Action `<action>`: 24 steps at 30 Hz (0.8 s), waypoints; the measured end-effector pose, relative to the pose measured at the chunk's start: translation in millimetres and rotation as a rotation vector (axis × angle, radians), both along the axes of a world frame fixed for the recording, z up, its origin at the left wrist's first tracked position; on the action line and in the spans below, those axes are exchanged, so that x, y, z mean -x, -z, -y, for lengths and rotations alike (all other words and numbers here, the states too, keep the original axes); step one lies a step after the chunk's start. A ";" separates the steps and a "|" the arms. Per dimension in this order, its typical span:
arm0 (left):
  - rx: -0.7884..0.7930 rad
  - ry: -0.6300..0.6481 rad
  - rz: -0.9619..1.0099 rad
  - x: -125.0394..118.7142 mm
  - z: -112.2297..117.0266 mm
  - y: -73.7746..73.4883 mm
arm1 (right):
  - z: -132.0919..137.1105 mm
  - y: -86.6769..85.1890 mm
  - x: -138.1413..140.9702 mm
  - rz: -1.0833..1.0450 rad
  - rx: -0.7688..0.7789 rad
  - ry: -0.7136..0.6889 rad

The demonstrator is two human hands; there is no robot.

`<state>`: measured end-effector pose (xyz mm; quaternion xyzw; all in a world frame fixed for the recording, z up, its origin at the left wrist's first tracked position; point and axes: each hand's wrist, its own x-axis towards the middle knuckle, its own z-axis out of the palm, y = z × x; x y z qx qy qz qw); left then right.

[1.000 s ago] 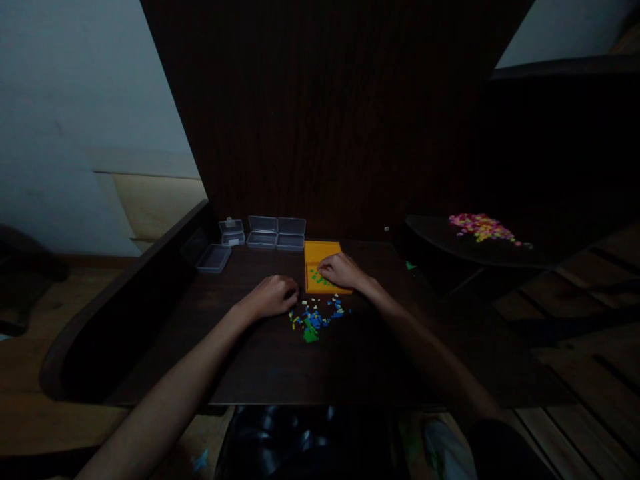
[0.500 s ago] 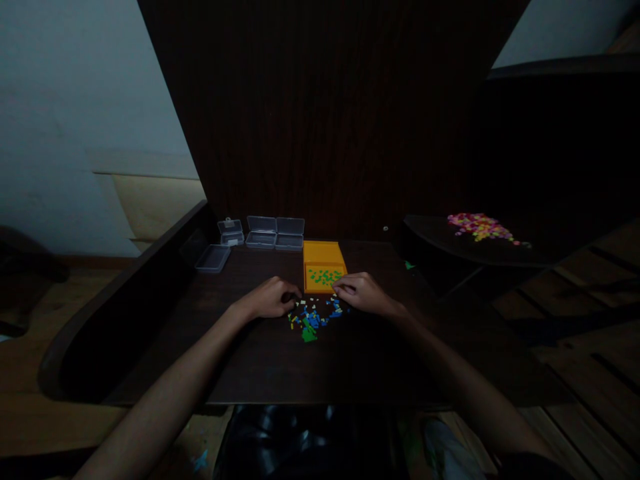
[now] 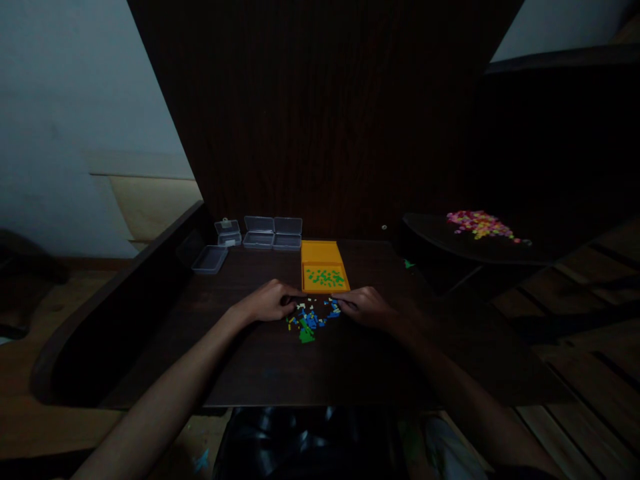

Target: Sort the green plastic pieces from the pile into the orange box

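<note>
Left hand (image 3: 273, 301) and right hand (image 3: 367, 307), undersides hidden, any small item between the fingertips too small and dim to tell; left forearm (image 3: 175, 373) and right forearm (image 3: 450, 373) both cut off by the lower edge. Loose pieces (image 3: 309, 321), green pieces (image 3: 326, 277) and pink-and-yellow bits (image 3: 480, 225), too small for individual shapes or count. Tall dark panel (image 3: 320, 120), cut by the upper edge; glossy black item (image 3: 305, 440), cut by the lower edge, kind undetermined.
</note>
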<state>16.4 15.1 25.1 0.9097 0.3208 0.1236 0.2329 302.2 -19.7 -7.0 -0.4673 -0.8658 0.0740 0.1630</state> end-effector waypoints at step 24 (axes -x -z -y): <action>0.037 0.063 0.057 -5.9 6.2 -2.9 | 33.6 -19.4 44.6 0.029 0.116 -0.153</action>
